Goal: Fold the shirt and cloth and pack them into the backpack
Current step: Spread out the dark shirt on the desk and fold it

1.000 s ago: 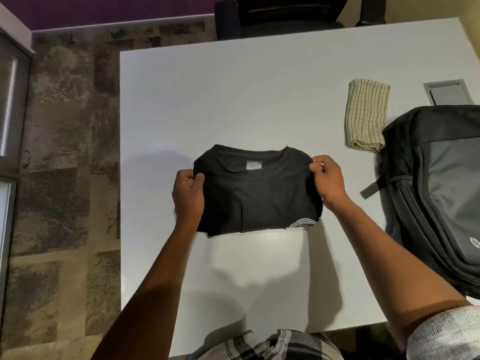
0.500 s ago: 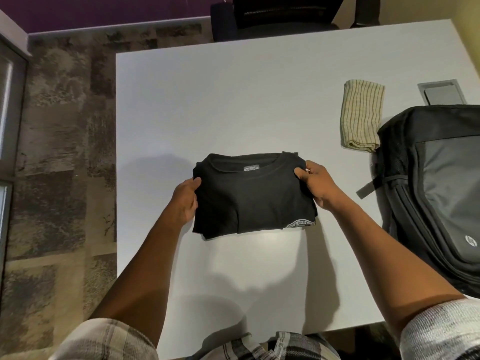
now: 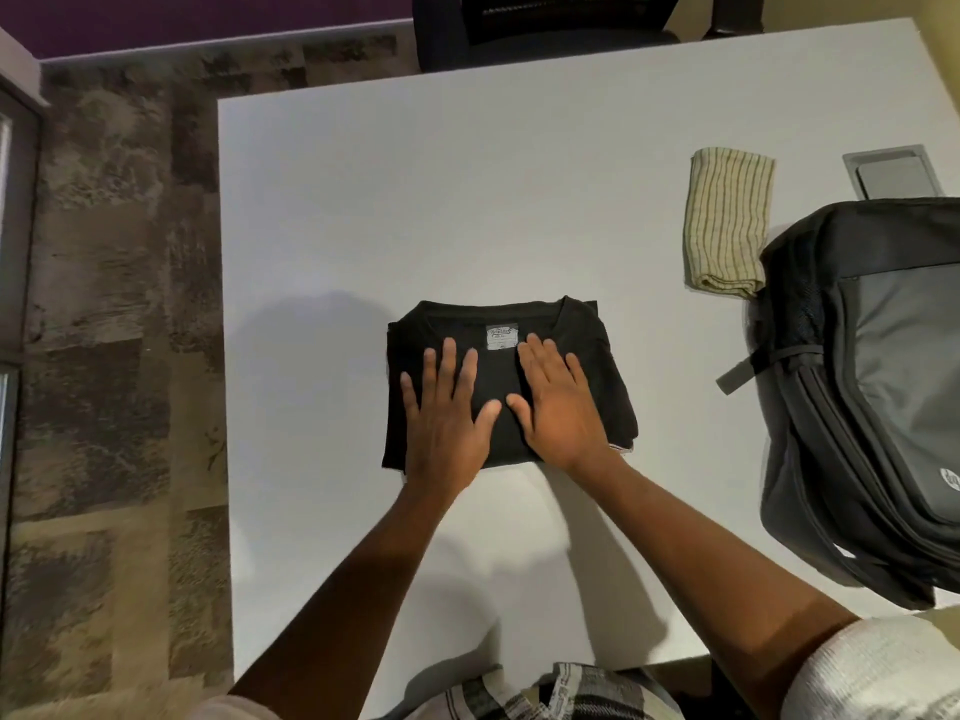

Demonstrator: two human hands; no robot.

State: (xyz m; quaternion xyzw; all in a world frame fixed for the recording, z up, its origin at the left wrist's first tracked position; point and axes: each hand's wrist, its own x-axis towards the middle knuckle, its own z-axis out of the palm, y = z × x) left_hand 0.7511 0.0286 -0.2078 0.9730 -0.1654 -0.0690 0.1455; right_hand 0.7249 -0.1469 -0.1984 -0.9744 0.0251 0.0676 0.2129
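The black shirt (image 3: 587, 345) lies folded into a compact rectangle on the white table (image 3: 415, 210), collar and label facing away from me. My left hand (image 3: 447, 413) lies flat on its left half, fingers straight and spread. My right hand (image 3: 558, 407) presses flat on the right half beside it, thumbs almost touching. A folded beige striped cloth (image 3: 727, 220) rests at the far right of the table. The black and grey backpack (image 3: 878, 387) lies on the table's right side, its zip shut as far as I can see.
A grey cable hatch (image 3: 893, 171) is set into the table behind the backpack. A dark office chair (image 3: 550, 28) stands at the table's far edge. Patterned carpet (image 3: 114, 304) runs along the left side.
Both hands let go of the shirt's side edges and moved inward. They now lie flat on top of the folded shirt, which has settled on the table.
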